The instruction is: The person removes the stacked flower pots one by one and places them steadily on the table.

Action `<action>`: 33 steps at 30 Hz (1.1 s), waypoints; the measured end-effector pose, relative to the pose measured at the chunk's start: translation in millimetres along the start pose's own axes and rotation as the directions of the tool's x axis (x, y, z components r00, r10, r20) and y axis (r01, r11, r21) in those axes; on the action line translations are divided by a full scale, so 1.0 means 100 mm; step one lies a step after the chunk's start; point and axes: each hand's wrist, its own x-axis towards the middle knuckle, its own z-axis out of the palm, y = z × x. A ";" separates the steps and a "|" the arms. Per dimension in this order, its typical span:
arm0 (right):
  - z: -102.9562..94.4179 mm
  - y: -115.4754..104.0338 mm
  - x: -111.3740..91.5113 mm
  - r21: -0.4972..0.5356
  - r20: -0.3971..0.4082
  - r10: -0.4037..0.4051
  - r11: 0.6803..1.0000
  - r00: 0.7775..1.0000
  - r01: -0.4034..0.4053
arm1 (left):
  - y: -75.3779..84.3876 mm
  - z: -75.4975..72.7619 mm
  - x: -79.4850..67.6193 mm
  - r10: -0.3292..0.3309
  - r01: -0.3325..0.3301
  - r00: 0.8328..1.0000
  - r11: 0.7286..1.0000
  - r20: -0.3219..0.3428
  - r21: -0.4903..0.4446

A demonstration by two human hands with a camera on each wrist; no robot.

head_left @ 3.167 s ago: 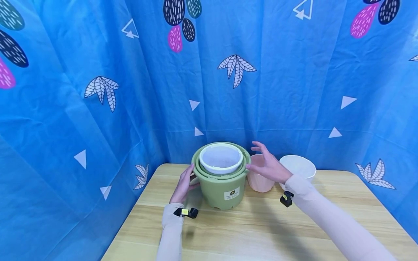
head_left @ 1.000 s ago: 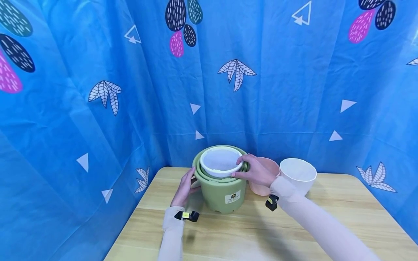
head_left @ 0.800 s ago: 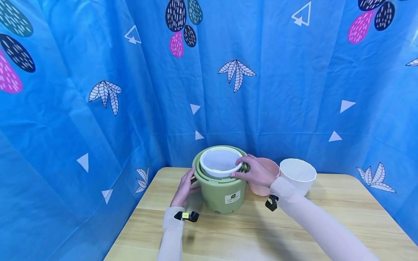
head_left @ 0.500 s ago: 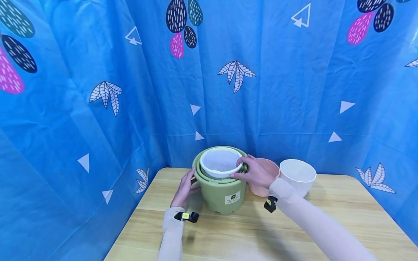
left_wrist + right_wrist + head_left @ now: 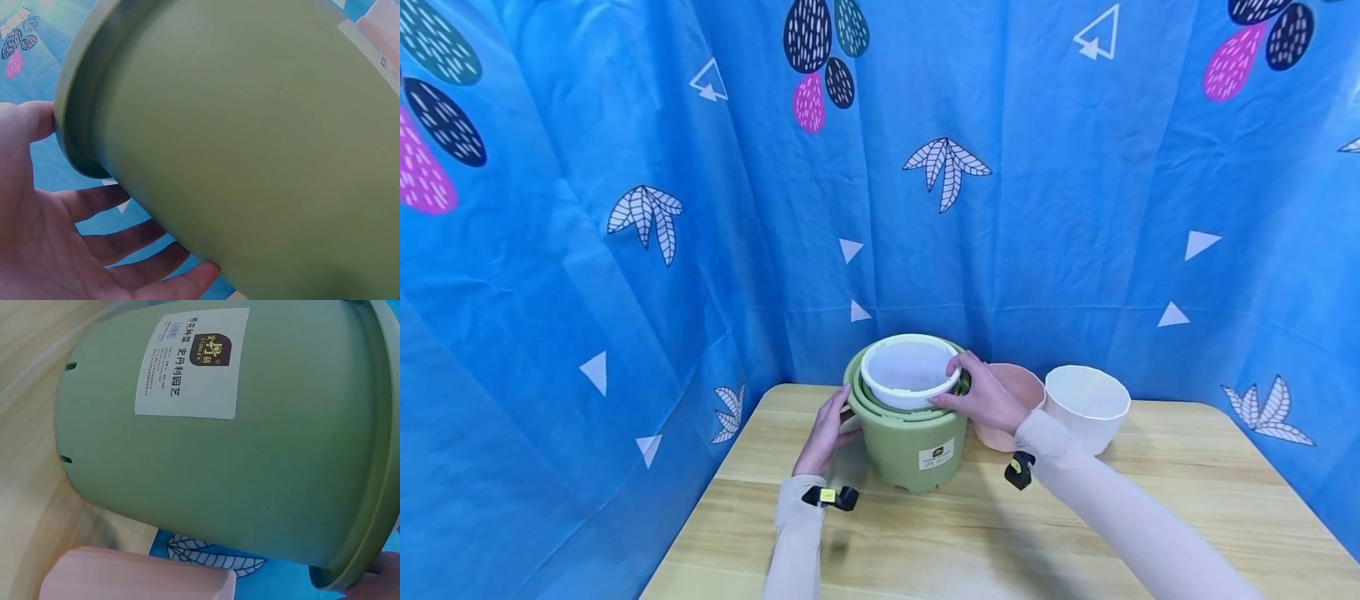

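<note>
A large green flower pot [image 5: 901,454] stands upright on the table, bearing a white label with a brown emblem. Inside it sits a second green pot [image 5: 867,402], and within that a white flower pot [image 5: 910,397]. My right hand [image 5: 988,397] pinches the right side of the white pot's rim between thumb and fingers. My left hand [image 5: 822,435] is at the left of the outer green pot, thumb at its rim and extended fingers [image 5: 147,240] against its wall. In the right wrist view the green pot hides most of the right hand.
Behind my right hand stand a pink pot [image 5: 1019,385] and a white faceted pot [image 5: 1090,408], side by side. Everything rests on a light wooden table [image 5: 917,542]. A blue patterned curtain [image 5: 1037,208] hangs close along the back and sides.
My right hand, spread beside the green pot 3.2 s ago, has come left to grip the inner white pot's rim. That pot now sits very slightly higher. My left hand has stayed put.
</note>
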 end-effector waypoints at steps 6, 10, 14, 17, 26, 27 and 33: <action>-0.02 -0.03 0.01 0.097 -0.007 0.037 0.995 0.999 -0.036 | 0.00 0.00 0.01 0.008 -0.009 1.000 1.000 0.011 0.011; -0.02 -0.04 0.03 0.150 -0.022 0.041 0.988 0.999 -0.037 | 0.00 0.01 0.01 -0.001 0.001 1.000 1.000 0.003 0.001; -0.02 -0.03 0.05 0.179 -0.031 0.038 0.983 0.999 -0.032 | 0.00 0.01 0.00 -0.006 0.006 1.000 1.000 -0.003 0.003; -0.03 -0.03 0.05 0.193 -0.042 0.030 0.981 0.999 -0.022 | 0.00 0.01 0.00 0.001 -0.001 1.000 1.000 -0.001 0.010; -0.09 -0.14 0.06 0.266 -0.055 0.048 0.963 0.997 -0.031 | 0.01 0.02 0.00 -0.001 0.001 1.000 1.000 -0.003 0.010; -0.10 -0.15 0.06 0.269 -0.055 0.046 0.963 0.997 -0.030 | 0.01 0.02 0.00 0.002 -0.002 1.000 1.000 -0.002 0.011; -0.13 -0.17 0.06 0.276 -0.043 0.056 0.960 0.997 -0.042 | -0.01 0.01 0.01 0.000 0.000 1.000 1.000 0.000 0.001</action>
